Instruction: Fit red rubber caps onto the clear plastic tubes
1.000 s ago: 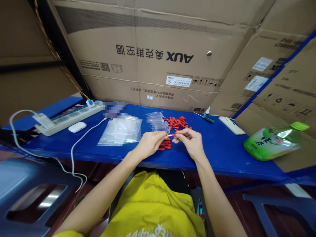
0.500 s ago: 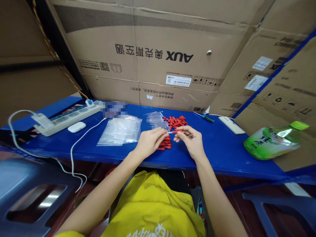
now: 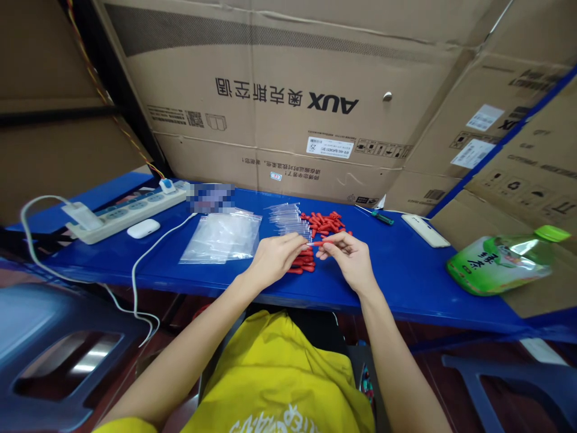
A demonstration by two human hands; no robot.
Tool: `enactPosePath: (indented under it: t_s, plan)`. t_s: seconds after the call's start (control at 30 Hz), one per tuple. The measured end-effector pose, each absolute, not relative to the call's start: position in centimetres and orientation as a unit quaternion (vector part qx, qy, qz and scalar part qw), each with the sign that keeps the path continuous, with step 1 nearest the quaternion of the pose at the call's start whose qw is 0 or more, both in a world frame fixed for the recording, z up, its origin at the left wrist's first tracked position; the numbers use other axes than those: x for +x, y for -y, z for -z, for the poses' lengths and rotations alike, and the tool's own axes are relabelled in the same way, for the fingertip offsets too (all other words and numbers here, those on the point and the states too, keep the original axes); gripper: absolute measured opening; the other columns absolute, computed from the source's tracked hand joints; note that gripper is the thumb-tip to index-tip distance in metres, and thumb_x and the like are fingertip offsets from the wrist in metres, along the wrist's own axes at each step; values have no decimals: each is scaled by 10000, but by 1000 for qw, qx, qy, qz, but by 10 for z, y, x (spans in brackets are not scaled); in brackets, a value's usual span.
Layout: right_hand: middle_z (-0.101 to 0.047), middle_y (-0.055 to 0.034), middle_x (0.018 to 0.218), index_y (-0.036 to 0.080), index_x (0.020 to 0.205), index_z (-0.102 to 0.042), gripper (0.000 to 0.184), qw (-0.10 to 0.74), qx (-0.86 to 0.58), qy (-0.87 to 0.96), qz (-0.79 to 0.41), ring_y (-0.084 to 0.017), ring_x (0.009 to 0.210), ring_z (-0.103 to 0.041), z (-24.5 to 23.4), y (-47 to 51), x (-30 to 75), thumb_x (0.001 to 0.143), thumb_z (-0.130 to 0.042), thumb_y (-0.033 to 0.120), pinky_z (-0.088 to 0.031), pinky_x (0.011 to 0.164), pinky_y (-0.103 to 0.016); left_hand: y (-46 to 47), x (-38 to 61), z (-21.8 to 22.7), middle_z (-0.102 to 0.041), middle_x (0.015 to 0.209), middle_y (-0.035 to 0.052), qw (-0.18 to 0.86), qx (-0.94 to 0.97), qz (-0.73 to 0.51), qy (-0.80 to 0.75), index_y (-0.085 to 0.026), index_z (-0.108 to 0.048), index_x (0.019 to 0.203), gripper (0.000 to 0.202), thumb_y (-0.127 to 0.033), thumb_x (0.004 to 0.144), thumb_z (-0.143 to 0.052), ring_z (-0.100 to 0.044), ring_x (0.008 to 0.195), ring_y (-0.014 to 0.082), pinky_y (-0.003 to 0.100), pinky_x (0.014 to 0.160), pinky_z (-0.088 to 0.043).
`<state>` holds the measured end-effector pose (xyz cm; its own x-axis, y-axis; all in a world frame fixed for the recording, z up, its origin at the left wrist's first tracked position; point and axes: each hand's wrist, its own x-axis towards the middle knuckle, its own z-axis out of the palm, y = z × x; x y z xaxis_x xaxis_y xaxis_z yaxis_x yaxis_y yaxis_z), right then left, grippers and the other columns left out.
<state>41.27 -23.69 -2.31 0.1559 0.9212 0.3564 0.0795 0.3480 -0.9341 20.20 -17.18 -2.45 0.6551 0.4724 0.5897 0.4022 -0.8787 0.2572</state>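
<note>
Over the blue table [image 3: 406,270] my left hand [image 3: 276,257] pinches a thin clear tube [image 3: 309,244] by one end. My right hand [image 3: 349,255] pinches a small red cap [image 3: 325,242] at the tube's other end; the two hands almost touch. Under them lies a small pile of capped pieces [image 3: 303,263]. Behind them are a heap of loose red caps [image 3: 325,223] and a bundle of clear tubes [image 3: 288,218].
A stack of clear plastic bags [image 3: 220,237] lies to the left, with a white earbud case [image 3: 143,228], a power strip [image 3: 121,210] and its white cable. To the right are a screwdriver [image 3: 382,216], a white remote-like bar [image 3: 425,230] and a green bottle [image 3: 505,263]. Cardboard boxes [image 3: 288,102] wall the back.
The hands stay together at the same spot, with the red cap held against the tube's end. The view has shifted slightly.
</note>
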Motion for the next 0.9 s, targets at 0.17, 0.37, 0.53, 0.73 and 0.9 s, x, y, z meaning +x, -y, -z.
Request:
enactPosePath:
  t_s: [0.17,0.37,0.53,0.73,0.9]
  plan:
    - [-798,-41,769,206,890,-729,294,612,-453,550,-344,-206,678,-777,25,237,412,847,-846,472,-648,706,-343,173,203,24,-716,907,46,48,910,-330,-245,-191,-670,1051,399,-372,1140,-325,-700,822,161,243,677,-441]
    - [-797,-41,769,207,890,-732,293,609,-458,553,-338,-208,678,-777,25,238,410,851,-841,477,-648,710,-346,172,203,25,-724,913,47,57,911,-331,-240,-197,-668,1053,382,-366,1137,-335,-704,832,162,240,682,-442]
    - [-795,-46,775,206,886,-732,304,606,-459,555,-337,-215,685,-778,25,239,410,852,-836,490,-654,713,-358,172,203,26,-727,914,49,60,912,-331,-235,-199,-670,1043,405,-382,1140,-321,-705,833,163,240,674,-437]
    - [-792,-42,770,211,881,-731,292,607,-457,552,-343,-213,680,-775,26,239,410,847,-843,479,-654,717,-359,171,203,27,-725,892,45,52,911,-331,-238,-200,-670,1049,395,-375,1139,-328,-703,813,164,247,662,-421]
    - [-792,-41,766,210,896,-724,285,613,-456,552,-334,-210,669,-776,24,238,409,861,-834,471,-648,709,-351,171,204,26,-736,910,50,65,912,-331,-234,-197,-671,1044,405,-376,1139,-320,-712,834,170,254,687,-443]
